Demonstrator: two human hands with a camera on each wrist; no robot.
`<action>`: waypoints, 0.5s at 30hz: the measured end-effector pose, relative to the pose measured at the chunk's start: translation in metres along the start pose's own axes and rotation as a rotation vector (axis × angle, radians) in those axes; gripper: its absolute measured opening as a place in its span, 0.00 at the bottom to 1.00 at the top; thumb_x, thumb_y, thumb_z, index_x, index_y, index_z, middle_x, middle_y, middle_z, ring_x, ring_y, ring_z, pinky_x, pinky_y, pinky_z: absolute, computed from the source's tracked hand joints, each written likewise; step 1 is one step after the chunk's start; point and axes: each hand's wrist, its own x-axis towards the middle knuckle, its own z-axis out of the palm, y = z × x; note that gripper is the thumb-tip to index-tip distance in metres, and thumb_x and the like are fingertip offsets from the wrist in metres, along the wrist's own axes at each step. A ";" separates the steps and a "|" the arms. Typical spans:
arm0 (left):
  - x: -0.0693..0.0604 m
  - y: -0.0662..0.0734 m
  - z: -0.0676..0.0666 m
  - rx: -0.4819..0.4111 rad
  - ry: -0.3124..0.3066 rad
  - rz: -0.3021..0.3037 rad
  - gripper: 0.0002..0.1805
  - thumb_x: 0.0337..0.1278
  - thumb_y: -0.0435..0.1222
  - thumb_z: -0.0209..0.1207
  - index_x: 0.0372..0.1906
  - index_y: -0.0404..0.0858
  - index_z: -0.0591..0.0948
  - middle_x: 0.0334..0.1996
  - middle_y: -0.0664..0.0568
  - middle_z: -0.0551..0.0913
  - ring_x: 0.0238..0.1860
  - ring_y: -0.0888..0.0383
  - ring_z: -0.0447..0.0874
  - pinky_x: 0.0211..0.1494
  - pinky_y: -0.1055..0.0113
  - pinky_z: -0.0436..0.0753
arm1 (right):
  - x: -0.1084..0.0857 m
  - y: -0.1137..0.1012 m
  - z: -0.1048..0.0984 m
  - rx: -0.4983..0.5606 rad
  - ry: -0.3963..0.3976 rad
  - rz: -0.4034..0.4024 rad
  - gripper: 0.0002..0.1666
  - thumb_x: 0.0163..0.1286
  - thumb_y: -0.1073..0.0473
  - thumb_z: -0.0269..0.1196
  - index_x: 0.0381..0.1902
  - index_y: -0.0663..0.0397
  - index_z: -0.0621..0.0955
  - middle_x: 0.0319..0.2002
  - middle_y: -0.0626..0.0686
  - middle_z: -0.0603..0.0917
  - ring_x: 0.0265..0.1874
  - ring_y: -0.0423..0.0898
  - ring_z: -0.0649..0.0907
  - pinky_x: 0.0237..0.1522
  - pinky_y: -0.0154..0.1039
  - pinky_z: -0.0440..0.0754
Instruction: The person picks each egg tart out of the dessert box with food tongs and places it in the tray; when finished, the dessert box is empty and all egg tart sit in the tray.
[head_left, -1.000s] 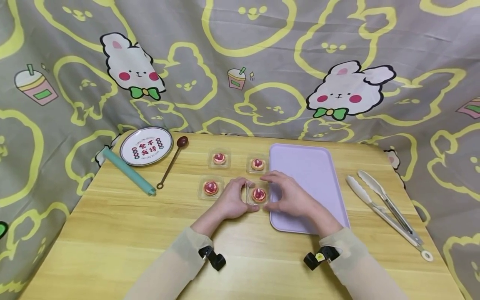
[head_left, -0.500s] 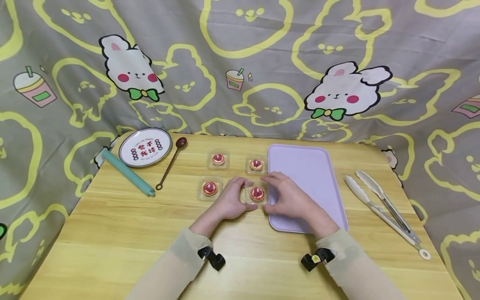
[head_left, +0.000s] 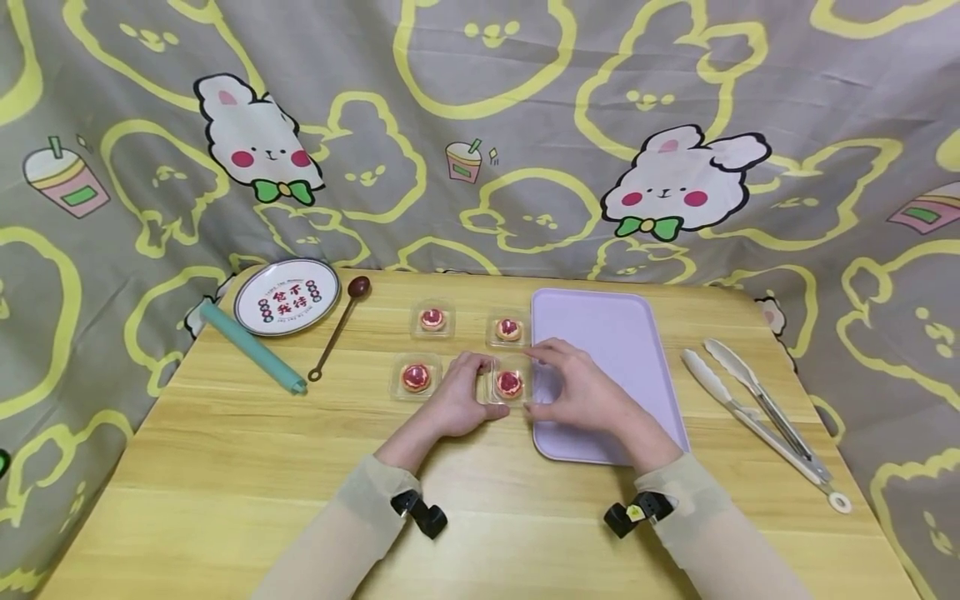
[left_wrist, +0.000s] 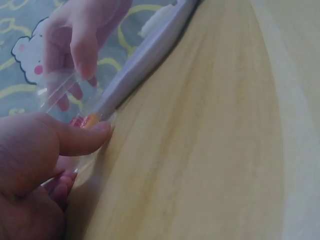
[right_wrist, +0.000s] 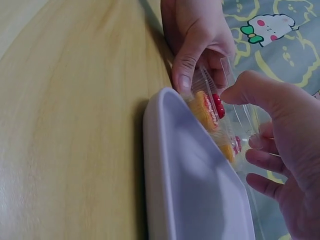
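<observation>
Four clear boxes, each with a red-topped tart, stand in two rows in the head view. My left hand grips the near right box, its thumb at the near side in the left wrist view. My right hand holds the raised clear lid of that box between thumb and fingers, above the tart. The other boxes, far left, far right and near left, are untouched. A purple tray lies beside the boxes, under my right hand.
A white plate, a teal roll and a brown long-handled spoon lie at the left. Metal tongs lie right of the tray. A patterned curtain hangs behind the wooden table.
The head view has shifted slightly. Both hands stay around the same box, and the lid's edge beside my left fingers shows less plainly than before.
</observation>
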 end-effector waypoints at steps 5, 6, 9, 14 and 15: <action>0.000 -0.001 -0.001 -0.038 0.004 -0.010 0.48 0.47 0.42 0.83 0.72 0.35 0.72 0.63 0.45 0.76 0.67 0.46 0.74 0.75 0.50 0.71 | -0.001 -0.002 -0.004 0.016 0.011 -0.009 0.48 0.50 0.55 0.84 0.68 0.62 0.80 0.62 0.54 0.81 0.59 0.56 0.82 0.63 0.57 0.81; -0.001 -0.001 -0.001 -0.046 0.005 -0.010 0.49 0.46 0.42 0.83 0.73 0.35 0.72 0.64 0.45 0.76 0.67 0.46 0.74 0.75 0.49 0.71 | -0.002 -0.002 -0.004 0.020 0.011 -0.011 0.47 0.50 0.55 0.84 0.68 0.62 0.80 0.62 0.53 0.81 0.58 0.55 0.82 0.63 0.56 0.81; -0.003 -0.001 -0.003 -0.062 0.000 -0.001 0.54 0.44 0.43 0.84 0.76 0.35 0.69 0.67 0.44 0.75 0.69 0.45 0.72 0.76 0.48 0.69 | -0.003 -0.004 -0.007 0.039 0.016 -0.019 0.47 0.50 0.56 0.83 0.68 0.62 0.80 0.61 0.53 0.81 0.56 0.54 0.83 0.59 0.54 0.83; -0.009 0.004 -0.010 -0.058 0.003 0.059 0.63 0.44 0.47 0.84 0.82 0.37 0.60 0.74 0.42 0.68 0.75 0.43 0.66 0.78 0.44 0.66 | -0.006 -0.009 -0.014 0.068 0.036 -0.034 0.47 0.50 0.57 0.83 0.68 0.62 0.80 0.61 0.55 0.82 0.53 0.53 0.83 0.53 0.55 0.85; -0.011 0.006 -0.012 -0.057 0.008 0.076 0.63 0.45 0.49 0.84 0.83 0.39 0.59 0.75 0.43 0.67 0.75 0.43 0.65 0.78 0.43 0.66 | -0.007 -0.010 -0.015 0.072 0.040 -0.037 0.47 0.50 0.57 0.83 0.68 0.62 0.80 0.61 0.56 0.82 0.53 0.54 0.83 0.52 0.56 0.85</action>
